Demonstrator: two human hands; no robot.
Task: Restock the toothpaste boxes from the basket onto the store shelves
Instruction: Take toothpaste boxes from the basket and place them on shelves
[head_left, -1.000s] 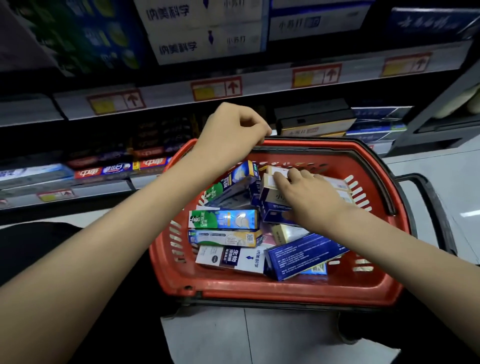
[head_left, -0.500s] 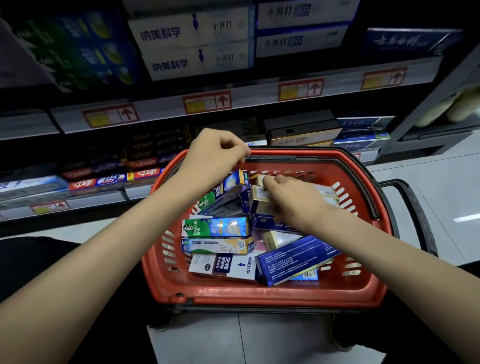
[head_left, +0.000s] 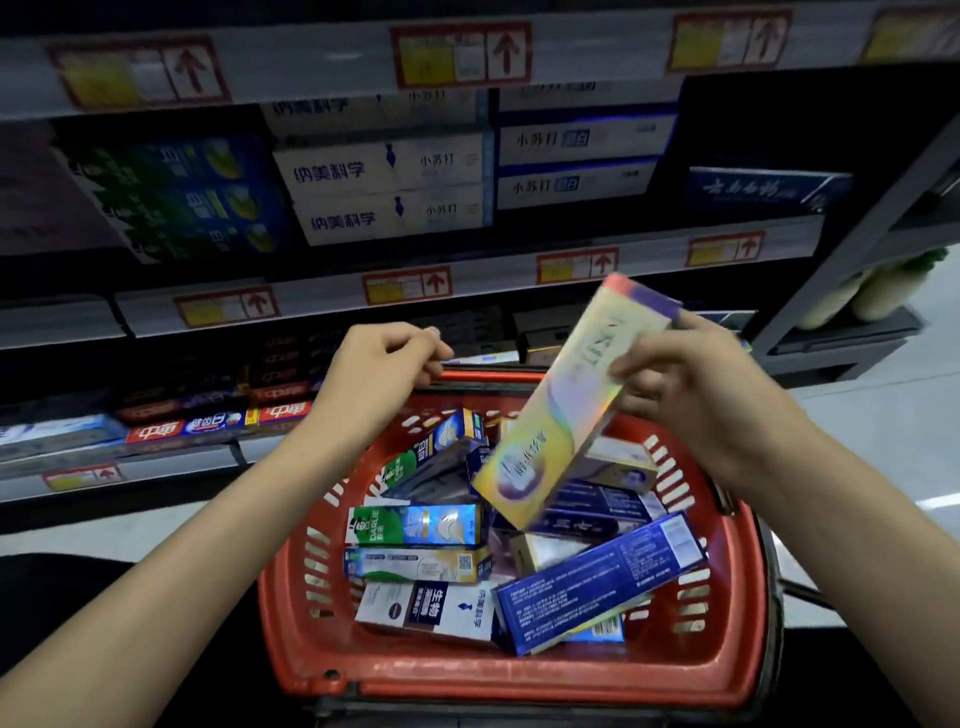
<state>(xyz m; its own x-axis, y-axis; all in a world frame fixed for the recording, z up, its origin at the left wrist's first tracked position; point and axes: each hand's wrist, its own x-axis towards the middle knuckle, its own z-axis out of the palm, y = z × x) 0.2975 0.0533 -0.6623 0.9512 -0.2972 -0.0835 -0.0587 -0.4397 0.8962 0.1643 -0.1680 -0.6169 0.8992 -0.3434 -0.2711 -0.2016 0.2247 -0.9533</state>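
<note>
- Toothpaste box (head_left: 566, 410), yellow and iridescent, hangs tilted above the far right part of the red basket (head_left: 519, 675), pinched near its upper end between thumb and fingers of the right hand (head_left: 691, 395).
- Left hand (head_left: 379, 369) sits at the basket's far rim, fingers curled; whether it grips the rim cannot be told.
- A green-and-blue box (head_left: 415, 525) lies by the basket's left wall and a dark blue box (head_left: 597, 587) at its near right corner, among others.
- Store shelves (head_left: 467, 275) behind carry stacked white boxes (head_left: 384, 192).

Pale glossy floor tiles (head_left: 883, 415) reflect a light streak (head_left: 939, 502) beside a grey side rack (head_left: 841, 340).
</note>
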